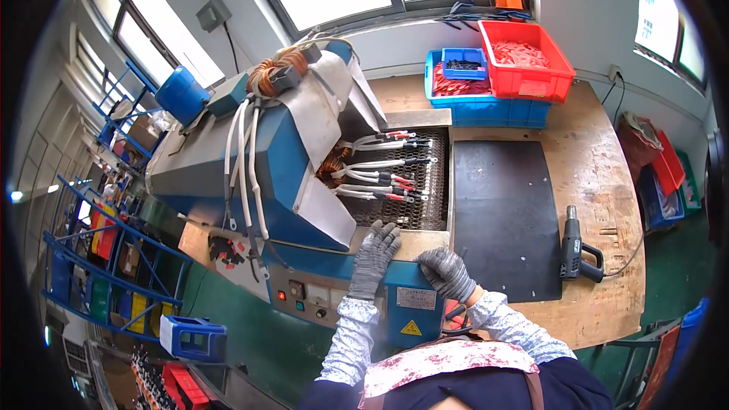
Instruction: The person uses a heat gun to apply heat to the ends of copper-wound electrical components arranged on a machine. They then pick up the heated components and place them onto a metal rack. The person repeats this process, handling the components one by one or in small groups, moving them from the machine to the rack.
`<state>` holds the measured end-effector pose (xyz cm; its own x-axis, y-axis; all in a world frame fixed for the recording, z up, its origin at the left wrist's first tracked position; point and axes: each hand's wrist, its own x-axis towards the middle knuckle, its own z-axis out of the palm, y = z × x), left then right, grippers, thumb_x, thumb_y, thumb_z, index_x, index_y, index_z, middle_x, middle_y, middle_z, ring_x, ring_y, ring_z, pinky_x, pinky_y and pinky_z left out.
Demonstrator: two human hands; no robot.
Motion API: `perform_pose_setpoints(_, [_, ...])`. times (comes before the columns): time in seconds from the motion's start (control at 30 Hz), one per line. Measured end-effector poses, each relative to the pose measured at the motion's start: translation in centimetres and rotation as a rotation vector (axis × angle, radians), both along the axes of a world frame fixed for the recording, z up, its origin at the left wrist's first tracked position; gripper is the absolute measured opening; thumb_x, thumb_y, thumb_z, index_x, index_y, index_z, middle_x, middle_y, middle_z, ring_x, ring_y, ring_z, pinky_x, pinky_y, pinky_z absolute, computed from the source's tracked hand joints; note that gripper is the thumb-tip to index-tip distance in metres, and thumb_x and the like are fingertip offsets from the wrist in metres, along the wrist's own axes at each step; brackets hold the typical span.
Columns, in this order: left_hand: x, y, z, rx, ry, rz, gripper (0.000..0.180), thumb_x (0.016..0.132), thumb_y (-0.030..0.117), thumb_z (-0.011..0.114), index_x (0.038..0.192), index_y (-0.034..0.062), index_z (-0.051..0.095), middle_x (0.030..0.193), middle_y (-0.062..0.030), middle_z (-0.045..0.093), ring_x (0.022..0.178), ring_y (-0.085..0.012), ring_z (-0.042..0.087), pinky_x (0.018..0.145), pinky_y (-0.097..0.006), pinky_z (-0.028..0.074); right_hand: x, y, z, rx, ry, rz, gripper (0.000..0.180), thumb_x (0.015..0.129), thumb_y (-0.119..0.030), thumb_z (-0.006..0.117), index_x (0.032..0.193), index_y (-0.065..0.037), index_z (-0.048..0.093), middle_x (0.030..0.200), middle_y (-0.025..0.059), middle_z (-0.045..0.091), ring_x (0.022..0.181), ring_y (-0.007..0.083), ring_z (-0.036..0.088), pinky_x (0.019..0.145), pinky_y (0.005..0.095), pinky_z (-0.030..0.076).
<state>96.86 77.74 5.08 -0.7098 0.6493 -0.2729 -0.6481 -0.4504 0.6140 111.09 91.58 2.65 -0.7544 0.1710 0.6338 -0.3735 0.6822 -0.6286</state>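
Observation:
My left hand (373, 258), in a grey knit glove, lies flat with fingers spread on the front ledge of a blue conveyor oven (304, 175). My right hand (446, 272), also gloved, rests curled on the same ledge at its right corner, holding nothing that I can see. Just beyond the hands, the wire-mesh belt (425, 197) carries copper coils (332, 167) with white sleeved leads ending in red and black terminals. Another copper coil (275, 72) with long white leads sits on top of the machine's hood.
A black mat (505, 216) covers the wooden bench (600, 159) to the right, with a black heat gun (573, 247) beside it. Red bin (528, 64) and blue bin (486, 106) stand at the back. The oven's control panel (311, 296) faces me. Blue racks (114, 258) stand left.

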Motion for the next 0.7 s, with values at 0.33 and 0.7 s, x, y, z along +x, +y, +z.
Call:
perform_pose_setpoints(0.33, [-0.7,-1.0,-1.6,0.123,0.084,-0.126,0.048,0.094,0.015,0.023,0.138,-0.0003,0.016,0.140,-0.0239,0.024,0.131,-0.0352,0.026,0.111,-0.046,0.019,-0.1,-0.2,0.6,0.048,0.008,-0.014,0.018,0.077,-0.004,0.058,0.095,-0.007,0.060,0.079,0.0119,0.060,0.071,0.0305,0.059,0.064,0.0387,0.048])
perform_pose_setpoints(0.7, [-0.4,-0.6,0.3,0.082,-0.014,-0.123,0.048,0.095,0.020,0.022,0.138,-0.0009,0.018,0.140,-0.0254,0.024,0.130,-0.0386,0.026,0.109,-0.048,0.021,-0.1,-0.5,1.0,0.025,-0.034,-0.044,0.017,0.077,-0.004,0.059,0.094,-0.007,0.061,0.081,0.0118,0.061,0.073,0.0303,0.059,0.066,0.0377,0.048])
